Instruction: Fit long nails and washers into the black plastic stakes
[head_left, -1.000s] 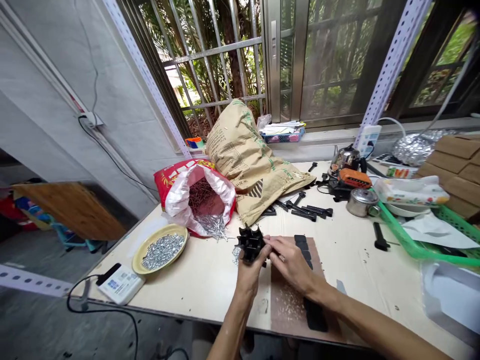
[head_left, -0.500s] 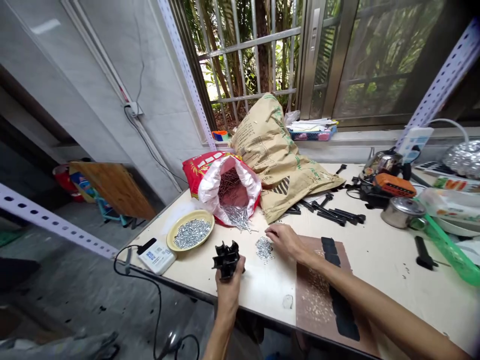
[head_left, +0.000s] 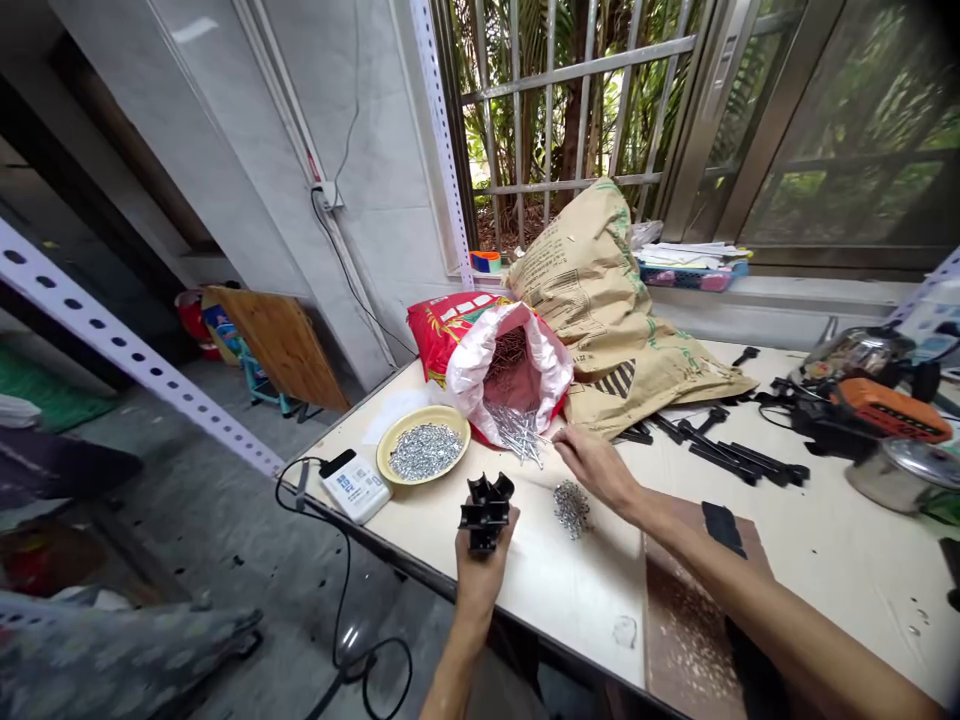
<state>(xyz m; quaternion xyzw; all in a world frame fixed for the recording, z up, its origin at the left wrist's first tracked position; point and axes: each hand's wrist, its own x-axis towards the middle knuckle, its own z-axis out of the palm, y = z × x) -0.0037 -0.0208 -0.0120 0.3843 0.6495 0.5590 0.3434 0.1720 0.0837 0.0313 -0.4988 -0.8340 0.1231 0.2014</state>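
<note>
My left hand [head_left: 484, 560] is wrapped round a bundle of black plastic pieces [head_left: 486, 512] with curved, U-shaped ends facing up. My right hand [head_left: 596, 470] has its thumb and fingers pinched together at the edge of a spill of long silver screws or nails [head_left: 519, 432]. Whether one of them is in the pinch I cannot make out. The spill comes from the mouth of a red and white bag [head_left: 551, 370]. Just below the right hand lies a small pile of little metal pieces [head_left: 571, 508]. More such pieces fill a yellow bowl [head_left: 390, 468] to the left.
A large brown paper sack [head_left: 592, 300] leans behind the bag. Several black plastic pieces [head_left: 739, 460] lie right of it. A brown board [head_left: 679, 590] is under my right forearm. A white device [head_left: 358, 488] with a cable stands at the left edge, and a metal pot [head_left: 900, 475] at the right.
My right hand has moved from the small metal pile up to the spilled screws or nails. My left hand keeps hold of the black pieces. The view has turned left.
</note>
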